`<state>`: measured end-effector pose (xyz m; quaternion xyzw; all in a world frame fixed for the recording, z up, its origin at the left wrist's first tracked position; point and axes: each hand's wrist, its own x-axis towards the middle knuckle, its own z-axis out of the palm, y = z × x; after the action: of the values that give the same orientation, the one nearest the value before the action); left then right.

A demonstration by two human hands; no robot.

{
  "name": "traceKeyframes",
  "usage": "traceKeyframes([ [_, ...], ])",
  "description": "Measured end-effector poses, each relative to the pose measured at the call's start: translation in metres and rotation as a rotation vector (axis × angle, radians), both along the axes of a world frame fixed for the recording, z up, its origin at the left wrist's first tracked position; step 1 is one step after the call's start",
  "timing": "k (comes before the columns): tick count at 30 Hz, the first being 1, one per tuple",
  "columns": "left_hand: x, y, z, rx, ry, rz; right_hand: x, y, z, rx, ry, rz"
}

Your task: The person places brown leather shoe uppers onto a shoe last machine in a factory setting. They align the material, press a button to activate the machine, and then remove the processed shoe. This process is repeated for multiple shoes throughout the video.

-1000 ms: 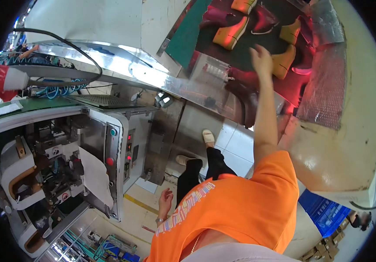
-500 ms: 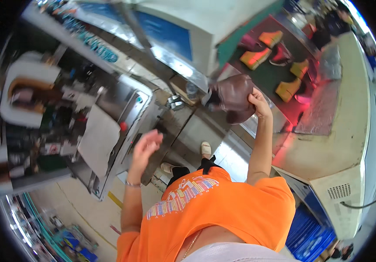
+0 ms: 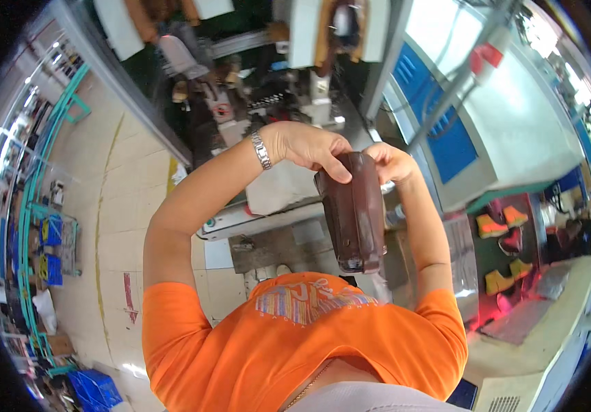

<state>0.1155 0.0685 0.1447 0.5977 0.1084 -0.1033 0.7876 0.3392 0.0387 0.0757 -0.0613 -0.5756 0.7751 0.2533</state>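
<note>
A dark brown leather shoe upper (image 3: 354, 216) hangs between my two hands in front of my chest. My left hand (image 3: 310, 147), coming in over its top edge, pinches the leather with the thumb on the near side. From the right, my right hand (image 3: 389, 163) closes its fingers on the same top edge. The lower end of the upper dangles above my orange shirt. Just beyond my hands stands a machine with a pale sheet (image 3: 275, 189) over its front and a brown padded form (image 3: 326, 34) at its back.
To the right, a conveyor (image 3: 508, 250) carries several yellow-orange shoe pieces under red light. A white and blue machine cabinet (image 3: 508, 130) stands at the far right. A metal post (image 3: 141, 82) rises left of the machine. Left lie a tiled floor (image 3: 130, 226) and a teal rack (image 3: 27, 240).
My body has turned left from the conveyor side to face the machine. The upper has come in front of my chest, and my left hand, free before, now grips it too.
</note>
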Motion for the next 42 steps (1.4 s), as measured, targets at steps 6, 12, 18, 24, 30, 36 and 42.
traceKeyframes([
  [6,-0.097,-0.004,0.026,0.027,0.090,0.259,-0.101,0.028,0.069,0.106,-0.370,0.007],
  [12,-0.172,0.002,0.041,0.136,0.047,0.474,-0.174,0.042,0.089,0.123,-0.293,0.041],
  [18,-0.224,-0.003,0.069,0.405,-0.005,0.406,-0.200,0.062,0.101,0.152,-0.433,0.105],
  [24,-0.258,0.010,0.062,0.625,-0.169,0.600,-0.200,0.089,0.109,0.228,-0.320,0.028],
  [30,-0.255,0.045,0.059,0.669,-0.526,1.089,-0.227,0.141,0.112,0.189,0.192,-0.259],
  [36,-0.245,0.100,0.053,0.460,-0.781,1.578,-0.271,0.187,0.110,0.015,0.393,-0.538],
  [42,-0.248,0.114,0.061,0.458,-0.707,1.643,-0.283,0.208,0.106,-0.015,0.360,-0.617],
])
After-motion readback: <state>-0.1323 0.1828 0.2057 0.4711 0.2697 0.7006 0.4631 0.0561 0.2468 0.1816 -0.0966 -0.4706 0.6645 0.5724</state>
